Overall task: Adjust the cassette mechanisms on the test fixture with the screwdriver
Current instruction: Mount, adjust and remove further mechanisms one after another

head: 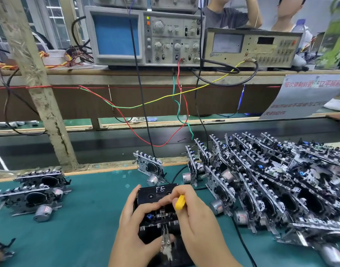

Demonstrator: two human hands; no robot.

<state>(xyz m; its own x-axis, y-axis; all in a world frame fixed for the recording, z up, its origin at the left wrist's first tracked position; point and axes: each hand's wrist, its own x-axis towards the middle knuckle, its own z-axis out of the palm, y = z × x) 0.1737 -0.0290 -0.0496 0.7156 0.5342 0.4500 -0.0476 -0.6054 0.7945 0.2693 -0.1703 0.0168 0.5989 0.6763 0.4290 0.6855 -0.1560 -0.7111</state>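
Note:
A black test fixture (158,191) marked "PE" sits on the green mat in front of me, with a cassette mechanism (161,215) seated in it. My left hand (134,224) grips the fixture's left side, fingers curled over the top and thumb at the front. My right hand (194,214) pinches a yellow-handled screwdriver (179,202), which points down into the mechanism; its tip is hidden. Metal probe clips (166,243) stick out of the fixture's front.
A large pile of cassette mechanisms (277,185) fills the right of the mat. Two more (38,193) lie at left and one (149,166) stands behind the fixture. An oscilloscope (144,35) and meter (250,47) sit on the shelf, with wires hanging down. People stand behind.

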